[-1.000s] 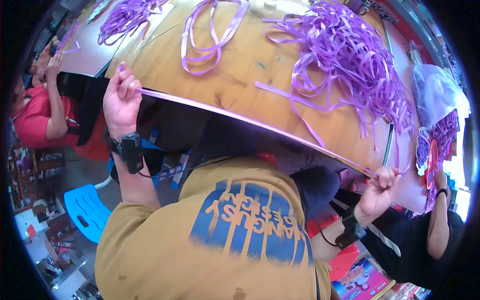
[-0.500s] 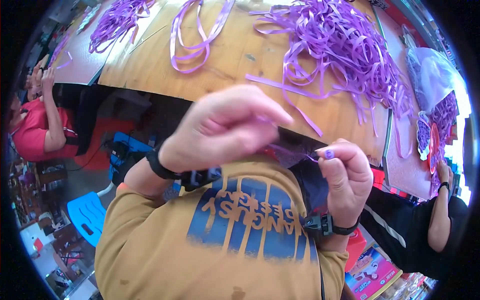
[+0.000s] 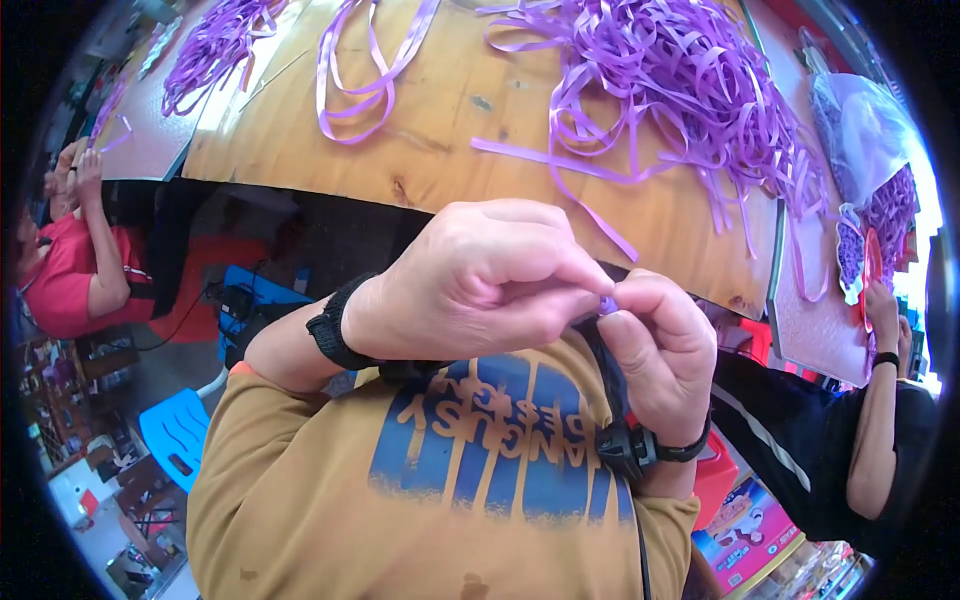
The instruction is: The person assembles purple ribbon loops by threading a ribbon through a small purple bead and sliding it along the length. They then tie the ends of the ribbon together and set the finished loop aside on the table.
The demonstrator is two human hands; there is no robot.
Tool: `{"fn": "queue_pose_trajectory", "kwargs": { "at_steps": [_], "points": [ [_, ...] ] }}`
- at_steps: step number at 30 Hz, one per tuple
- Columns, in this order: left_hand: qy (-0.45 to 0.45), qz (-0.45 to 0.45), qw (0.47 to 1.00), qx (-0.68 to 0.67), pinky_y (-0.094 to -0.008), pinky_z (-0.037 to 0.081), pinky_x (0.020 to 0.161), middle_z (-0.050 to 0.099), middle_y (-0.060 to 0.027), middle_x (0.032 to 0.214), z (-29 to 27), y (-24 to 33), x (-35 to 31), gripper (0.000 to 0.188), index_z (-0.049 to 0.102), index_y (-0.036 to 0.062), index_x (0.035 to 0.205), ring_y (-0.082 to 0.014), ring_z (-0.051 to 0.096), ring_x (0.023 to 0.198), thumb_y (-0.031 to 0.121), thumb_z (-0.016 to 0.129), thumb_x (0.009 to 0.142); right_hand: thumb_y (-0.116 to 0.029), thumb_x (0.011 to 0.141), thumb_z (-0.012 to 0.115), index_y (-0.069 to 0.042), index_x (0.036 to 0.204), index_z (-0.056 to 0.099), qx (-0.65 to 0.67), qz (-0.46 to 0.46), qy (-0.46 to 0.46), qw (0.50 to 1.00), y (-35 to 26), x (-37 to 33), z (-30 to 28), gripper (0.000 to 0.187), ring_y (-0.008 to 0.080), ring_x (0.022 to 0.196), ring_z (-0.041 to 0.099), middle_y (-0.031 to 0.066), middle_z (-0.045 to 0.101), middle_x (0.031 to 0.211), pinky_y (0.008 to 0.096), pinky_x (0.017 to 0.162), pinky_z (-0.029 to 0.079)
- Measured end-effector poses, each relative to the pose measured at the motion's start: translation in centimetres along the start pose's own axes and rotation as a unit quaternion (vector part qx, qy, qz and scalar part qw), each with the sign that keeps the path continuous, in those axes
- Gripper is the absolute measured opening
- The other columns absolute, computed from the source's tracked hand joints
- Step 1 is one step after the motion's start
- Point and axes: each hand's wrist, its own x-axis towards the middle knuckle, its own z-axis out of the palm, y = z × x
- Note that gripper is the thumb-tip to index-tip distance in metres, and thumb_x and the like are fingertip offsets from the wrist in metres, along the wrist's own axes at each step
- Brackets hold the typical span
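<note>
A small bit of purple ribbon (image 3: 607,303) shows between the fingertips of both hands, held in front of the person's chest and below the near edge of the tabletop (image 3: 450,110). The left hand (image 3: 480,280) is curled, its fingers closed down onto the ribbon from above, and the right hand (image 3: 655,350) meets it from below, thumb and forefinger pinching the same spot, so the two hands touch at the tips (most of the ribbon is hidden inside the grip). Each wrist carries a dark band. Under the hands lies the person's mustard-yellow shirt (image 3: 300,490) with a blue print. On the wooden tabletop a big tangled heap of purple ribbons (image 3: 680,80) spreads toward the far right corner, with loose strands trailing to the near edge. A looped ribbon (image 3: 360,70) lies alone near the middle, and a smaller heap (image 3: 215,40) sits toward the far left corner. At the left end a person in a red top (image 3: 70,280) holds both hands raised; at the right end another person in black (image 3: 870,450) reaches to the tabletop's edge. A blue stool (image 3: 175,435) stands on the floor at lower left.
</note>
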Motion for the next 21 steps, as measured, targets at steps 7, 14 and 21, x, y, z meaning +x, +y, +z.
{"fn": "queue_pose_trajectory", "kwargs": {
  "at_steps": [7, 14, 21],
  "points": [
    [0.003, -0.003, 0.999, 0.044, -0.0270, 0.044, 0.051, 0.060, -0.0056, 0.066, 0.1, 0.0, 0.1, 0.016, 0.066, 0.0046, 0.080, -0.0180, 0.056, 0.057, -0.006, 0.065, 0.067, -0.004, 0.081, 0.063, 0.002, 0.089, 0.057, -0.029, -0.028, -0.032, 0.999, 0.5, 0.2, 0.1, 0.012, 0.0192, 0.065, 0.053, 0.0089, 0.056, 0.074, 0.0279, 0.059, 0.043],
    [0.015, -0.103, 0.988, -0.111, -0.0223, 0.042, 0.060, 0.059, -0.0039, 0.079, -0.8, -0.2, -0.4, 0.017, 0.064, 0.0014, 0.090, -0.0119, 0.055, 0.069, -0.005, 0.058, 0.075, -0.006, 0.085, 0.058, 0.001, 0.089, 0.058, 0.057, 0.047, 0.015, 0.997, -0.1, -0.2, -0.1, 0.008, 0.0152, 0.063, 0.051, 0.0057, 0.055, 0.074, 0.0255, 0.061, 0.042],
    [0.305, -0.149, 0.893, -0.294, -0.0168, 0.026, 0.046, 0.047, 0.0028, 0.073, -7.5, -3.4, -3.8, 0.024, 0.054, -0.0003, 0.110, -0.0017, 0.032, 0.049, 0.004, 0.051, 0.087, -0.015, 0.093, 0.049, -0.002, 0.092, 0.051, 0.397, -0.081, 0.170, 0.898, 2.7, -1.5, -7.9, 0.013, 0.0096, 0.058, 0.042, 0.0013, 0.042, 0.067, 0.0254, 0.054, 0.038]
  ]
}}
